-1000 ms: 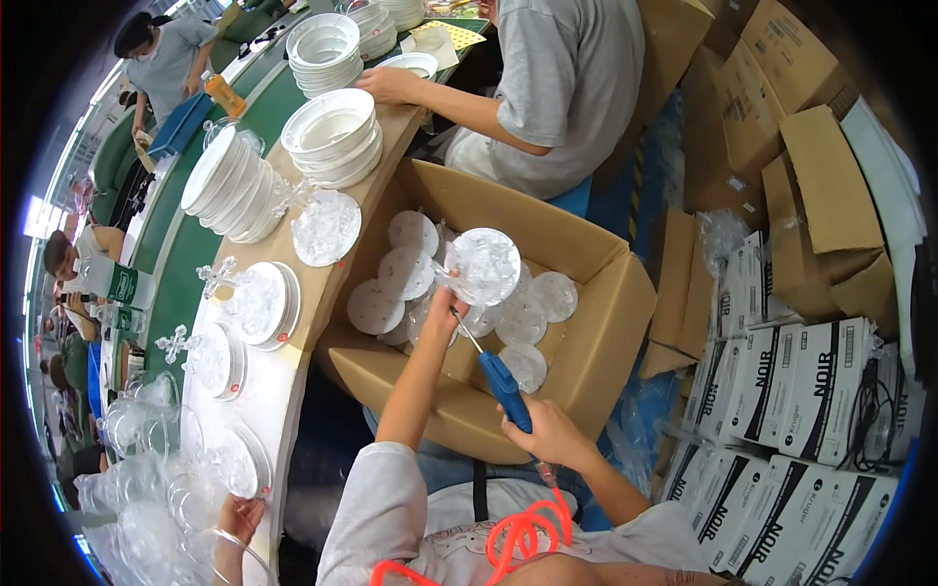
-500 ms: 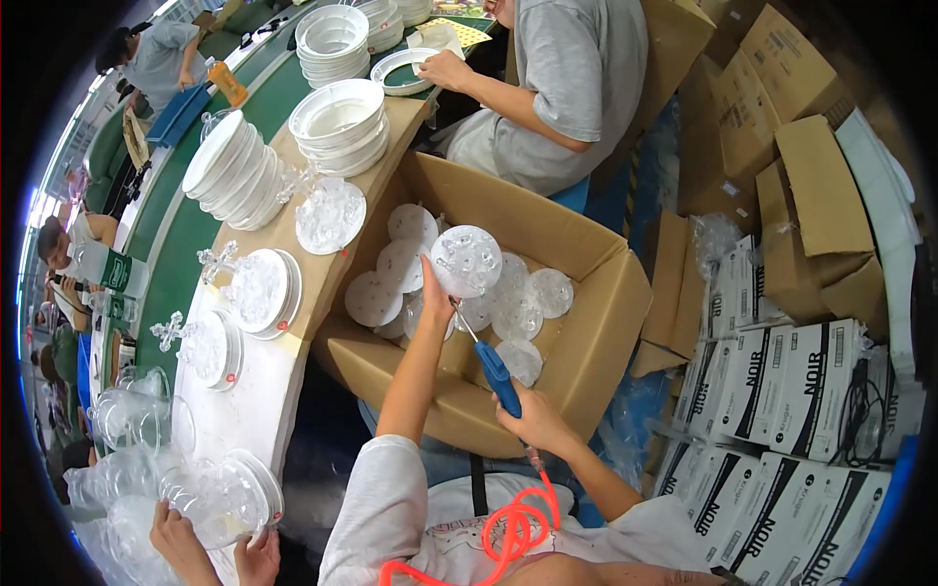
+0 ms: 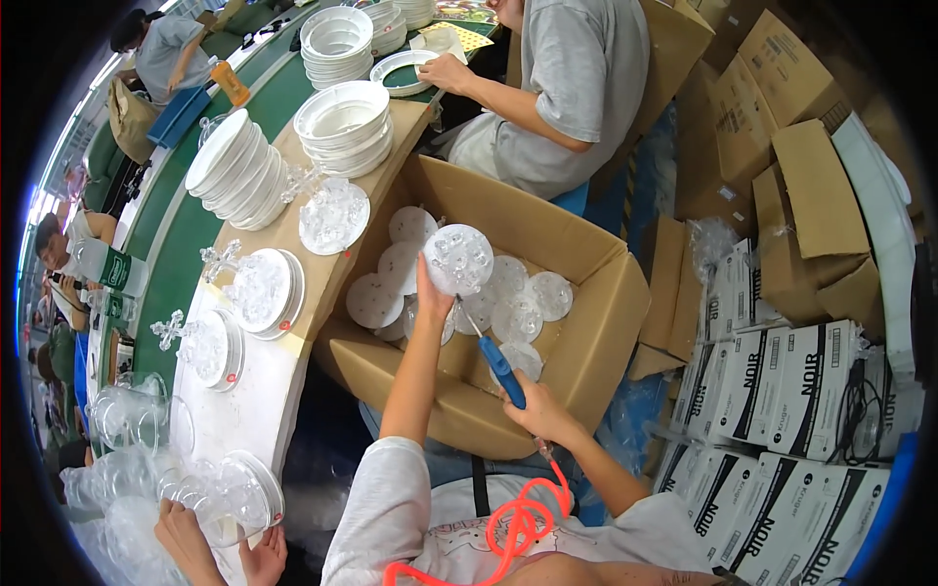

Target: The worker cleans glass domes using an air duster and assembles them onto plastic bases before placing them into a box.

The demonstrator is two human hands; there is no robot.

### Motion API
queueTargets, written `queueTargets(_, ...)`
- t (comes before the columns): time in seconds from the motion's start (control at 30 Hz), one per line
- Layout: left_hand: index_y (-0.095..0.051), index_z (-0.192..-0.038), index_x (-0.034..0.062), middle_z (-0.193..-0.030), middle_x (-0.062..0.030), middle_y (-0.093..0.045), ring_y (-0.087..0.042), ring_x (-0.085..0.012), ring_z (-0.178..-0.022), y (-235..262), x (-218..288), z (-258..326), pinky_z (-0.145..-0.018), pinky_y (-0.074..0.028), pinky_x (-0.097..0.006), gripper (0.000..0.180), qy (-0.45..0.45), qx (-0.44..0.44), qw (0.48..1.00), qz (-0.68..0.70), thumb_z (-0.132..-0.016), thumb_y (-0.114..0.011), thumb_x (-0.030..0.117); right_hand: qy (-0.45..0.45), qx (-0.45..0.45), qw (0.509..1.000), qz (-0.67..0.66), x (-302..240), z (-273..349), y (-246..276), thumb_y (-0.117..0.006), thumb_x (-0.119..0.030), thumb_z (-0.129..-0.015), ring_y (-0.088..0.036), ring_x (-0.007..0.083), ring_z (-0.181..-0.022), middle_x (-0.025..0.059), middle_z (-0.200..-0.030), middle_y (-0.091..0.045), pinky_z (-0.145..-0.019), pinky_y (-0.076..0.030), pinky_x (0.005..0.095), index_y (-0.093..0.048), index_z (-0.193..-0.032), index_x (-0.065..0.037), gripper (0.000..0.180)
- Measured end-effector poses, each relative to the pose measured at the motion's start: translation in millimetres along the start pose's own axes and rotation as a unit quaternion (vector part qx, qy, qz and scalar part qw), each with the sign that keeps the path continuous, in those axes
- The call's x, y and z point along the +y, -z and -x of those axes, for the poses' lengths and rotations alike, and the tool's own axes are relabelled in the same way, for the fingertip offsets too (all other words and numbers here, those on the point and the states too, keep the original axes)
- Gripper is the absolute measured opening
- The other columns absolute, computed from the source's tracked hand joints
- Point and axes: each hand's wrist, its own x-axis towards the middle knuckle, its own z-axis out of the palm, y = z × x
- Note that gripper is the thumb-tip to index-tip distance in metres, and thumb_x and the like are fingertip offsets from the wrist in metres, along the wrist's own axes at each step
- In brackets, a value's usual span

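Observation:
Above an open cardboard box, my left hand (image 3: 434, 291) grips a round white disc (image 3: 459, 256) by its lower left edge; clear bumps dot its face. My right hand (image 3: 539, 408) is wrapped round the handle of a blue air blow gun (image 3: 501, 371). Its thin metal nozzle points up at the lower edge of the disc. An orange-red coiled hose (image 3: 523, 513) runs from the handle across my lap. Several similar discs (image 3: 374, 300) lie inside the cardboard box (image 3: 586, 366), partly hidden by my left arm.
On the bench (image 3: 249, 415) to the left stand stacked white rings (image 3: 342, 122) and discs with clear parts (image 3: 262, 293). Another person's hands (image 3: 186, 537) work at the lower left. A co-worker in grey (image 3: 576, 88) sits beyond the box. Printed cartons (image 3: 772, 381) are piled at right.
The disc in my left hand has shifted slightly left and turned more face-up. My right hand and the air blow gun have moved a little right and up.

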Motion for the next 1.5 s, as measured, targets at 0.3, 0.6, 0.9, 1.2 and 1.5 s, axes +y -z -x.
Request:
queueTargets(0.3,-0.038,-0.132,0.0066,-0.133,-0.0117,-0.043,-0.041,-0.0306,-0.122,14.0,7.2,-9.5,-0.103,-0.031,-0.047,0.063,0.012,-0.037,0.997,0.064,-0.091,-0.032,0.053,0.001,0.014,0.998,-0.066,-1.0,14.4,4.1,-0.058,-0.015,-0.075,-0.061,0.0307,-0.071,0.0148,-0.075,-0.06,-0.065,-0.046,0.0376,-0.05,-0.099,-0.002,0.028)
queueTargets(0.6,-0.037,-0.133,0.0086,-0.133,-0.0116,-0.044,-0.044,-0.0294,-0.12,51.4,16.3,-13.4,-0.1,-0.035,-0.047,0.078,0.079,0.011,0.996,-0.031,-0.082,-0.033,0.068,-0.024,0.014,0.991,-0.13,-1.1,15.7,28.7,-0.056,-0.013,-0.079,-0.056,0.0171,-0.072,0.0069,-0.078,-0.056,-0.067,-0.044,0.0285,-0.051,-0.098,-0.002,0.022)
queueTargets(0.9,-0.04,-0.13,0.0066,-0.128,-0.0119,-0.048,-0.049,-0.0296,-0.115,51.4,17.3,-8.2,-0.097,-0.039,-0.047,0.073,0.09,-0.033,0.995,-0.042,-0.083,-0.041,0.062,-0.018,0.014,0.994,-0.107,-9.1,7.7,40.3,-0.058,-0.013,-0.078,-0.05,0.0118,-0.068,0.0037,-0.074,-0.052,-0.065,-0.042,0.027,-0.051,-0.096,-0.002,0.023)
queueTargets(1.2,-0.042,-0.129,0.0067,-0.129,-0.0107,-0.048,-0.048,-0.0272,-0.116,54.6,11.7,-6.8,-0.097,-0.04,-0.045,0.07,0.112,-0.024,0.992,-0.06,-0.084,-0.042,0.061,-0.014,-0.016,0.996,-0.091,-1.7,-2.7,52.3,-0.058,-0.013,-0.08,-0.052,0.011,-0.065,0.0027,-0.074,-0.053,-0.061,-0.043,0.0255,-0.052,-0.095,-0.002,0.02)
queueTargets(1.5,-0.041,-0.129,0.0038,-0.127,-0.0129,-0.049,-0.05,-0.0283,-0.113,63.8,13.3,-12.6,-0.096,-0.041,-0.046,0.07,0.094,-0.043,0.994,-0.029,-0.084,-0.048,0.057,-0.044,-0.013,0.994,-0.097,2.1,2.5,53.3,-0.057,-0.017,-0.076,-0.059,0.025,-0.065,0.0129,-0.072,-0.058,-0.063,-0.045,0.0346,-0.052,-0.094,-0.003,0.024)
